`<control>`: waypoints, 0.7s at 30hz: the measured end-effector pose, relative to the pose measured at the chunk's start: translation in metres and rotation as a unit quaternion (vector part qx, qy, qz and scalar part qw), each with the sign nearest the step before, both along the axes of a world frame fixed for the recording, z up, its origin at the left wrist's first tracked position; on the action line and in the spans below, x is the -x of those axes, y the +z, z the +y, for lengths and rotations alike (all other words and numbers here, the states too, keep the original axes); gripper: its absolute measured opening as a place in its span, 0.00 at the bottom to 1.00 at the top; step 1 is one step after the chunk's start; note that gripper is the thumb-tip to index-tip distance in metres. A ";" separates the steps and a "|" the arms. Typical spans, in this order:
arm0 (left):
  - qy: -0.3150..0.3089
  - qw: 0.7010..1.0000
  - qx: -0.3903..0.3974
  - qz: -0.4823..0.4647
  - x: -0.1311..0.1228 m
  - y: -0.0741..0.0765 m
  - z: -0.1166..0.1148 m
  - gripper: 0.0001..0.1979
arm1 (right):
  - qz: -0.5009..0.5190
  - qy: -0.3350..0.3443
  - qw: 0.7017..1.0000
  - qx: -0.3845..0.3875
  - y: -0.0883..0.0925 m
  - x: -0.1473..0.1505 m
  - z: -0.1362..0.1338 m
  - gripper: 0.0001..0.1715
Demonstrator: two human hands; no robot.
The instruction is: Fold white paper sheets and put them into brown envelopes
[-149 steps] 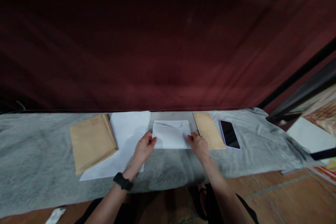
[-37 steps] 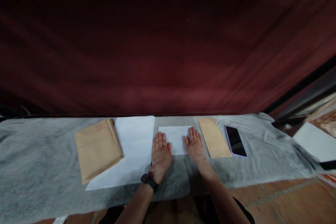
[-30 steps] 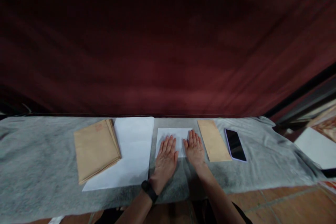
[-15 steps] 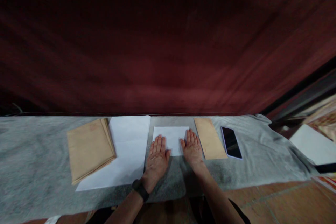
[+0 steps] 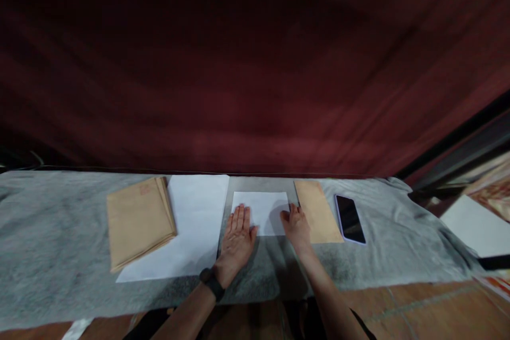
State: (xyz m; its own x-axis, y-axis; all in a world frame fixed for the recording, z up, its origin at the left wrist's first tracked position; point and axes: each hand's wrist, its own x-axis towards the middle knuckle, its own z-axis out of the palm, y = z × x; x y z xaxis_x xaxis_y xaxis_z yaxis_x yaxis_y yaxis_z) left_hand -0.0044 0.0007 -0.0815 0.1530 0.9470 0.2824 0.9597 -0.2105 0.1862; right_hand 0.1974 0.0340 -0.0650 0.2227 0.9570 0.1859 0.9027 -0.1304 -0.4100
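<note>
A small white sheet of paper [image 5: 261, 212], apparently folded, lies flat on the grey cloth in front of me. My left hand [image 5: 238, 235] rests palm down on its left part, fingers stretched out. At the paper's right edge, my right hand [image 5: 297, 226] has its fingers curled in and the thumb over the paper, gripping that edge; the fingertips are partly hidden. Just right of this hand lies a brown envelope [image 5: 321, 218]. To the left, a larger white sheet [image 5: 195, 223] sits partly under a stack of brown envelopes [image 5: 139, 220].
A phone [image 5: 350, 219] with a purple case lies right of the single envelope. Grey cloth [image 5: 51, 244] covers the narrow work surface, with a dark red curtain [image 5: 255, 117] behind it. Tiled floor [image 5: 394, 308] shows below the front edge. A white object [image 5: 474, 226] is at far right.
My right hand has gone from lying flat with stretched fingers to curled fingers at the paper's right edge. My left hand stays flat on the paper.
</note>
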 end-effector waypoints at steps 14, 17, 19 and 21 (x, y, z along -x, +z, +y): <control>0.018 0.963 0.015 -0.269 0.005 0.031 0.015 0.30 | 0.285 0.038 0.929 -0.232 0.052 -0.014 -0.010 0.22; 0.051 0.883 0.082 -0.459 0.009 0.046 0.021 0.30 | 0.122 0.186 0.945 -0.240 0.061 -0.009 -0.026 0.21; 0.064 0.786 0.151 -0.596 0.013 0.051 0.024 0.31 | 0.032 0.296 0.934 -0.196 0.060 -0.001 -0.035 0.23; 0.063 0.687 0.218 -0.690 0.018 0.051 0.027 0.33 | -0.030 0.368 0.919 -0.139 0.056 0.008 -0.044 0.24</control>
